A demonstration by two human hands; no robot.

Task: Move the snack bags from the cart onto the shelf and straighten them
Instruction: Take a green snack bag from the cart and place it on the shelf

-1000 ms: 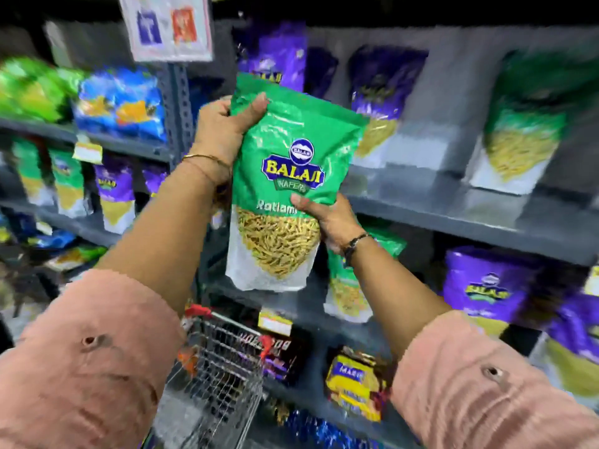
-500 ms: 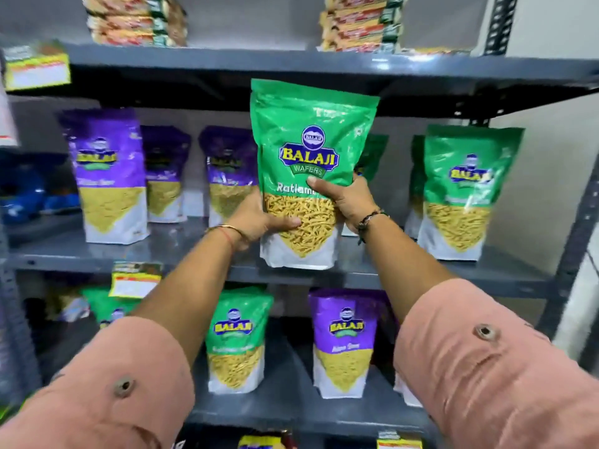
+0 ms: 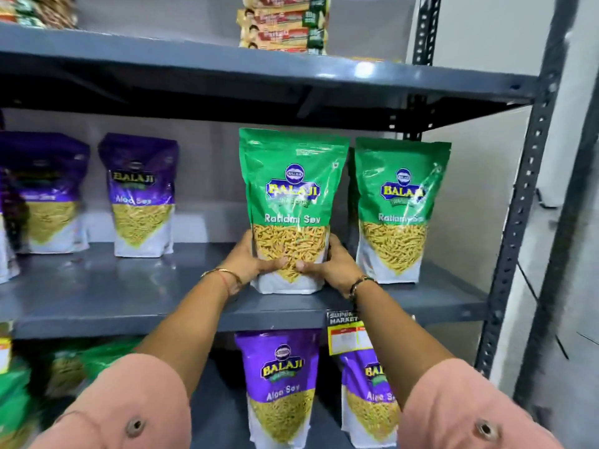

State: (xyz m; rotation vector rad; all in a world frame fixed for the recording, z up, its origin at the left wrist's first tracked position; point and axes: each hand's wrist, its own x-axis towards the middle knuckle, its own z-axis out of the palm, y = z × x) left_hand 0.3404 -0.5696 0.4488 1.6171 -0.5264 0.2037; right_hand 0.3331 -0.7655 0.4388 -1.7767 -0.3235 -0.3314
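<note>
A green Ratlami Sev snack bag (image 3: pixel 291 189) stands upright on the grey middle shelf (image 3: pixel 129 293), near its front edge. My left hand (image 3: pixel 249 259) grips its lower left side and my right hand (image 3: pixel 327 264) grips its lower right side, thumbs on the front. A second green Ratlami Sev bag (image 3: pixel 400 209) stands just to its right, close beside it. The cart is out of view.
Two purple Aloo Sev bags (image 3: pixel 141 196) stand at the shelf's back left. More purple bags (image 3: pixel 278 387) fill the shelf below, beside a yellow price tag (image 3: pixel 345 335). Stacked packets (image 3: pixel 285 24) lie on the top shelf. A perforated upright post (image 3: pixel 522 196) bounds the right side.
The green bag went from held high in front of the shelves to standing on the middle shelf beside the other green bag. Both hands slid down to its lower sides.
</note>
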